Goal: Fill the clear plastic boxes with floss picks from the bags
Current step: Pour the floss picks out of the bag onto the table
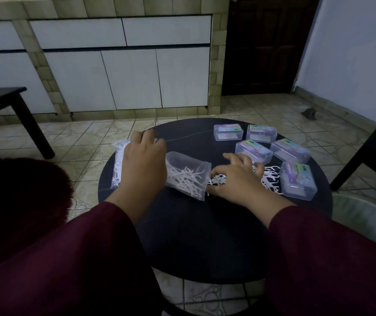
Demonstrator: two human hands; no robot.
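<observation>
Loose floss picks (pixel 270 179) lie under the right hand (pixel 234 179), whose spread fingers gather them beside the open bag (pixel 187 176); the left hand (pixel 144 160) rests relaxed on that bag's far end.

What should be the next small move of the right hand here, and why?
Probably gather a small bunch from the loose floss picks under the right hand and pinch it. The picks lie spilled on the round table beside the open bag, and all five clear boxes look closed, so a box must be opened afterwards. The left hand rests on the bags.
</observation>
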